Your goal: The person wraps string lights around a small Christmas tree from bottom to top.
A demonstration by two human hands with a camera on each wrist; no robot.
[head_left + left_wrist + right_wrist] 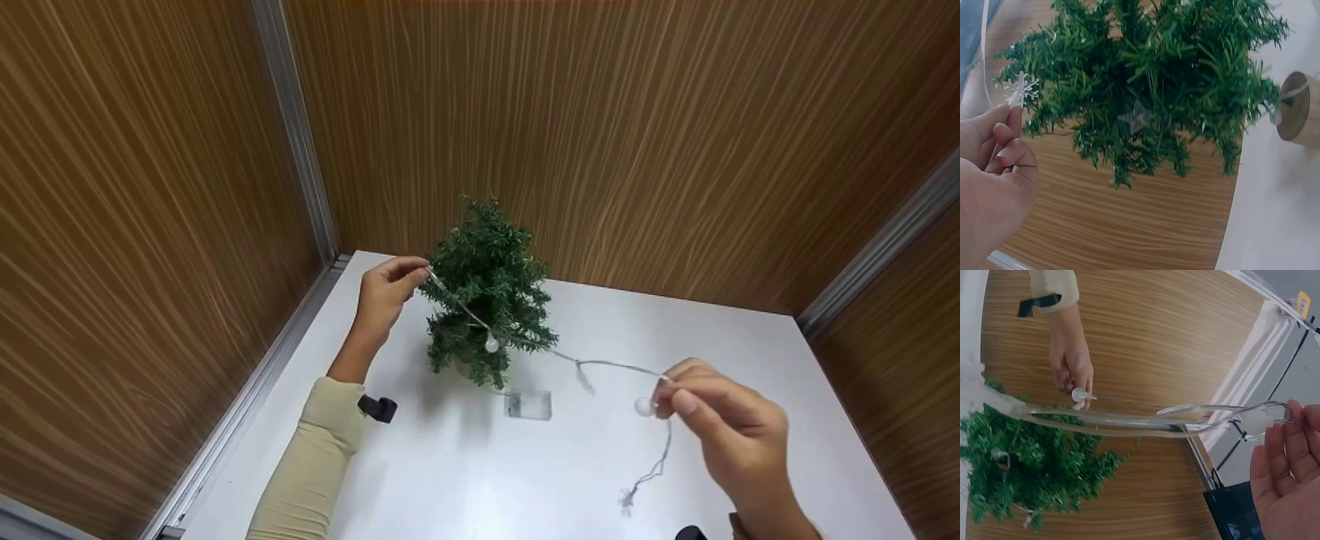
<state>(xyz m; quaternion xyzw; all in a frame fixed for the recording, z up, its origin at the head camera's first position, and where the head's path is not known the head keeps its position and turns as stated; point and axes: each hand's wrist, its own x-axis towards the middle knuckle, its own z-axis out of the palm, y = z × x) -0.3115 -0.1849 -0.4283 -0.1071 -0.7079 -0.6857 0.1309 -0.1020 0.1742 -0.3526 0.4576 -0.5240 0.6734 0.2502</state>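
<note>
My left hand (384, 296) pinches a clear snowflake light (1021, 87) between thumb and fingertips, beside the left side of a small green artificial tree (487, 277). From there the string of lights (615, 364) runs across the front of the tree to my right hand (731, 427), which pinches the wire near a round white bulb (644, 406). Another round bulb (492, 343) hangs in front of the lower branches. Below the right hand a loose length dangles, with a clear ornament (626, 499) at its lower end. A star light (1137, 117) sits among the branches.
A clear, box-shaped battery case (529, 404) lies on the white table (465, 480) before the tree. The tree's round wooden base (1294, 107) shows in the left wrist view. Wood-grain panels (562, 135) stand behind and at both sides.
</note>
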